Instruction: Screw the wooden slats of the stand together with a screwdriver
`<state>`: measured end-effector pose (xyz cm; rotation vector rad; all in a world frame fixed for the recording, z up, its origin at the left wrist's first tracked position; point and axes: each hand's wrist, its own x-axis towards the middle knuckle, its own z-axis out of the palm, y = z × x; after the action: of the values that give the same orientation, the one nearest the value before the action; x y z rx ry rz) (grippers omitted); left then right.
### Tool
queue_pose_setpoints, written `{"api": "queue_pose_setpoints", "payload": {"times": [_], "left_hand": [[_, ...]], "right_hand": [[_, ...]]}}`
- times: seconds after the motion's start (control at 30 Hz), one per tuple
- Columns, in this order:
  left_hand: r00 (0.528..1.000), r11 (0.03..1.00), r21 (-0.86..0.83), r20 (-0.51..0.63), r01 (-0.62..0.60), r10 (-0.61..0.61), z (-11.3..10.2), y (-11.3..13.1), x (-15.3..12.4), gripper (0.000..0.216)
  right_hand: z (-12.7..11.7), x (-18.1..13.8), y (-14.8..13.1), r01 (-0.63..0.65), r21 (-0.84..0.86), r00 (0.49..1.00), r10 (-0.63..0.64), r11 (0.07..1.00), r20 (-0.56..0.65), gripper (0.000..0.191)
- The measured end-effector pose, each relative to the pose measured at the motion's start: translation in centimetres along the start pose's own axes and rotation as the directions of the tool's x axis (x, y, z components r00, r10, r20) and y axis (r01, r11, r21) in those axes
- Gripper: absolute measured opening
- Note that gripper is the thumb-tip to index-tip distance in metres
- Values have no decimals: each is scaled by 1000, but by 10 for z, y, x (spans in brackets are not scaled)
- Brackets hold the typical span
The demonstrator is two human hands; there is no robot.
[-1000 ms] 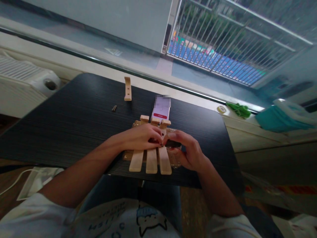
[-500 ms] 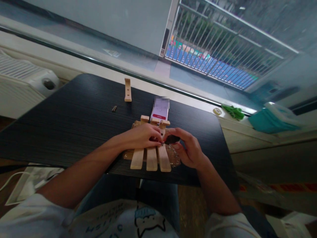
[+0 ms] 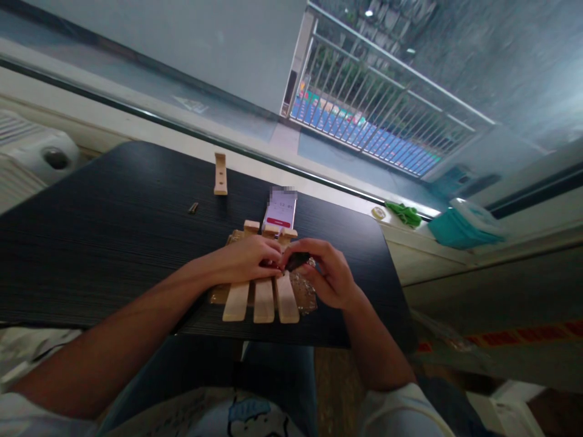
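Three pale wooden strips lie side by side near the table's front edge: the left strip (image 3: 235,304), the middle strip (image 3: 263,304) and the right strip (image 3: 287,302). Wooden end pieces stand up at their far ends. Beneath them is a brown pad in clear plastic (image 3: 306,292). My left hand (image 3: 257,258) rests over the strips, its fingers pinched at the right strip; what they hold is hidden. Curled around a small dark object (image 3: 297,261), perhaps a tool handle, my right hand (image 3: 331,274) meets the left fingertips there.
Beyond the strips a phone (image 3: 281,207) lies on the black table (image 3: 136,243). A wooden piece with two holes (image 3: 220,175) and some small screws (image 3: 194,208) lie farther left. On the sill are a tape roll (image 3: 378,213), a green cloth (image 3: 403,214) and a teal container (image 3: 460,227).
The whole view has shifted, so the table and hands appear farther left and slightly lower. Both hands stay together at the right strip, with the dark object still in my right hand.
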<state>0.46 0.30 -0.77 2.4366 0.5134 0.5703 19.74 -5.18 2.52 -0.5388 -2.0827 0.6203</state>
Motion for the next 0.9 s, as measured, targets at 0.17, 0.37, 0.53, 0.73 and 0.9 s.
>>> {"api": "queue_pose_setpoints", "payload": {"times": [0.17,0.37,0.53,0.73,0.9], "left_hand": [[999,1000,8,15,29,-29,0,1,-1,14],[997,998,-16,38,69,-68,-2,1,-1,15],[997,998,-7,35,69,-68,-1,0,-1,16],[998,998,-33,29,52,-51,0,0,-1,12],[996,998,-45,80,52,-49,-1,1,0,11]], "right_hand": [[4,-4,5,16,32,999,-15,999,-41,30],[8,-1,8,68,-40,995,-71,997,-68,32],[11,-2,10,45,45,992,-39,998,-118,31],[13,-3,11,43,54,988,-34,998,-153,30],[14,-4,10,15,26,988,-11,1000,-153,30]]}}
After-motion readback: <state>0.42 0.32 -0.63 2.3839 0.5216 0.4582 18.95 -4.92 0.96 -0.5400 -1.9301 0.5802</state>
